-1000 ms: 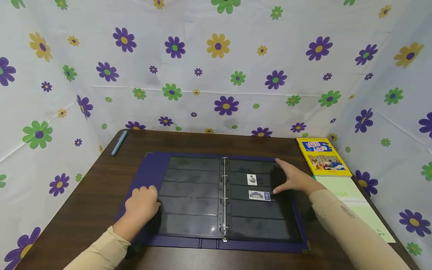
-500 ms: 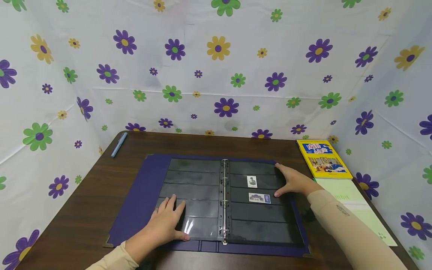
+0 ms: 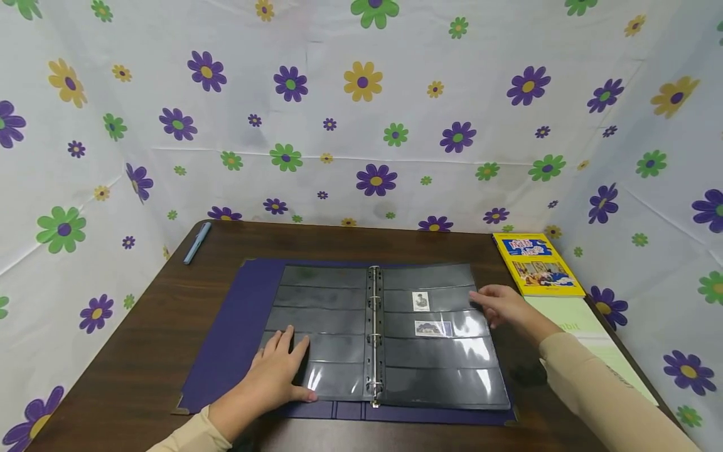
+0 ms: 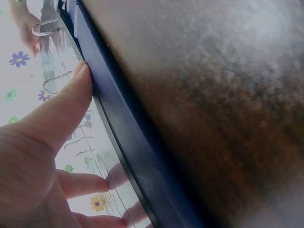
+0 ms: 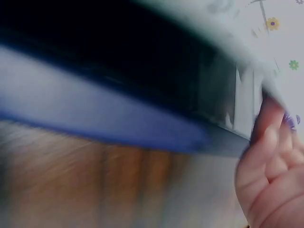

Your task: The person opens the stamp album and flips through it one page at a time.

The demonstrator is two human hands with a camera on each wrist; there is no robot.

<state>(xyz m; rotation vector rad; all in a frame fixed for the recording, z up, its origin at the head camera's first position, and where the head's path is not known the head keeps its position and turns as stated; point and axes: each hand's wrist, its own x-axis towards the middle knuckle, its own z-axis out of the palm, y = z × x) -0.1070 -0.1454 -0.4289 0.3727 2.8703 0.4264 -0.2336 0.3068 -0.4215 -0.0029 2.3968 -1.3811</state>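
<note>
A purple ring binder lies spread on the table, its metal rings down the middle. My left hand rests with spread fingers on the lower part of the left black pocket page. At the right edge, my right hand pinches the right pocket page, which is slightly lifted and catches the light. Two stamps sit in that page's pockets: a small upright one and a wider one below it. In the right wrist view, the curled fingers hold the raised page edge.
A yellow book lies at the back right, with a pale green booklet in front of it. Near the far left corner of the dark wooden table is a blue pen. Flowered cloth surrounds the table.
My left hand has gone from the binder's left side to rest on the left page. My right hand has moved to the page's outer edge, pinched it and raised it a little.
</note>
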